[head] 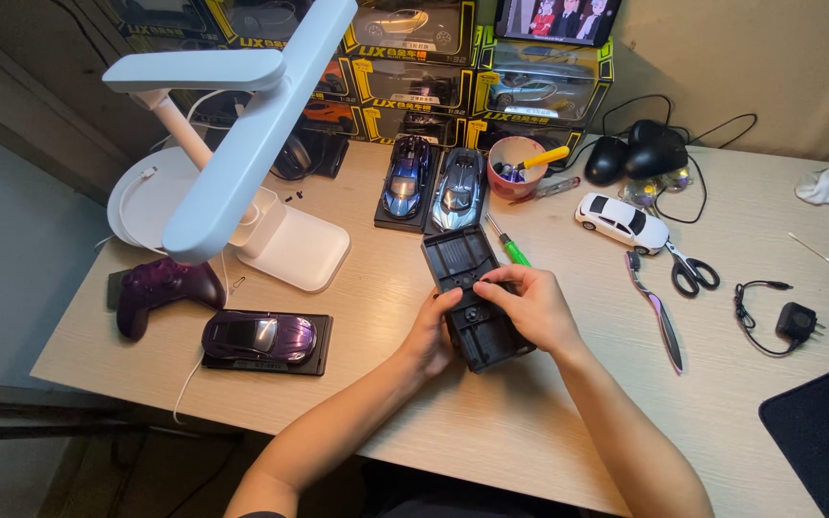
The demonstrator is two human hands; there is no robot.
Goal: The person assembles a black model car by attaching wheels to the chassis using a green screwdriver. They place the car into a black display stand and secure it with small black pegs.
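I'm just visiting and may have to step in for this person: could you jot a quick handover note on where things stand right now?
Left hand: grips the near left side of the black car base, which lies flat on the desk.
Right hand: rests on top of the base, fingertips pressing near its middle.
Green-handled screwdriver: lying on the desk just beyond the base, untouched.
Done: cannot tell.
Left: base is bare, with no car body on it.
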